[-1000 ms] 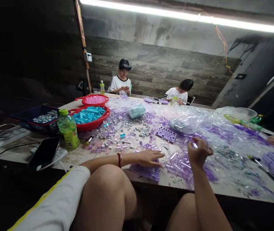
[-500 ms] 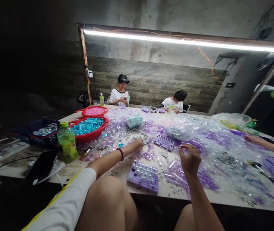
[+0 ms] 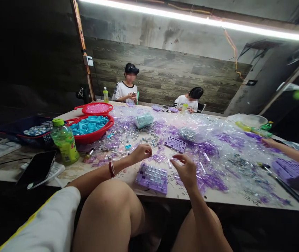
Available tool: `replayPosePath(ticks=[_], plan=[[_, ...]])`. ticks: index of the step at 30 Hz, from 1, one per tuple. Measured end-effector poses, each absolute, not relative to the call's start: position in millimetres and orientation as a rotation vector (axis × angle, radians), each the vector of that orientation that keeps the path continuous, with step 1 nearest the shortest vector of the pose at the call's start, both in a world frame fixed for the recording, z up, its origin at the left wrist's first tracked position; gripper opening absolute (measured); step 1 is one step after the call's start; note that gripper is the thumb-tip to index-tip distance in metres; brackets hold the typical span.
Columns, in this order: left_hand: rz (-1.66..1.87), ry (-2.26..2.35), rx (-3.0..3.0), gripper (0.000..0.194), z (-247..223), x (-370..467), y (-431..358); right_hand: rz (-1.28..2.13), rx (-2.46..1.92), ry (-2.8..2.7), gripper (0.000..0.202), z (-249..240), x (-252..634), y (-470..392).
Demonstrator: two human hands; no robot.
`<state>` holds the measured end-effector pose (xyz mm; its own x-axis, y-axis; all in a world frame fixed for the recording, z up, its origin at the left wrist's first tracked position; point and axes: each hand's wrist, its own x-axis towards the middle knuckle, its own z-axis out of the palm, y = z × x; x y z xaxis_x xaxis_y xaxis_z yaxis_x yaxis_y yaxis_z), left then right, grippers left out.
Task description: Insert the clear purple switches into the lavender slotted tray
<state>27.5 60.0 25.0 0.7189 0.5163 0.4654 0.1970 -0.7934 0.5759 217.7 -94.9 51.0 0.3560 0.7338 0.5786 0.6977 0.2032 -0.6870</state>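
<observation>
My left hand [image 3: 142, 153] is curled over the table, thumb and fingertips in a pinch; whatever lies between them is too small to make out. Just below it rests a purple tray-like block [image 3: 152, 177] filled with rows of small clear and silvery pieces. My right hand [image 3: 186, 170] hovers to the right of that block, thumb and forefinger nearly meeting. A tiny pale speck shows at those fingertips, of a kind I cannot make out. Beside them lies a small clear purple piece [image 3: 169, 163]. A second purple block [image 3: 175, 144] with dark slots sits beyond my hands.
Red baskets hold blue pieces [image 3: 90, 125] and pink pieces [image 3: 97, 107]. A green-capped bottle [image 3: 64, 141] and a phone [image 3: 37, 168] stand left. Loose purple pieces [image 3: 209, 178] and plastic bags [image 3: 204, 127] cover the right. Another person's arm [image 3: 288, 152] reaches in; two people sit opposite.
My right hand has moved left, toward my left hand and the filled purple block. My left hand has shifted slightly left, its pinch turned to the right. The camera view has tilted down.
</observation>
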Motion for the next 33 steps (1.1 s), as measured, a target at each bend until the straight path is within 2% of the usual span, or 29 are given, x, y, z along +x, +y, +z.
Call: replayPosePath(ticks=[3, 6, 9, 15, 23, 33], plan=[[0.768, 0.404, 2.44, 0.005, 22, 13, 41, 0.333, -1.451, -1.534, 0.006, 41, 196, -98], [0.694, 0.321, 2.353, 0.009, 18, -2, 37, 0.442, -1.453, -1.678, 0.015, 35, 181, -96], [0.574, 0.255, 2.282, 0.018, 15, -14, 44, 0.445, -1.554, -1.75, 0.019, 33, 175, -93], [0.393, 0.028, 2.392, 0.013, 16, -26, 48, 0.423, -1.71, -1.793, 0.015, 33, 180, -93], [0.389, 0.048, 2.628, 0.014, 11, -25, 40, 0.434, -1.72, -1.792, 0.011, 28, 183, -92], [0.431, 0.059, 2.637, 0.014, 19, -27, 35, 0.471, -1.725, -1.798, 0.01, 30, 184, -92]])
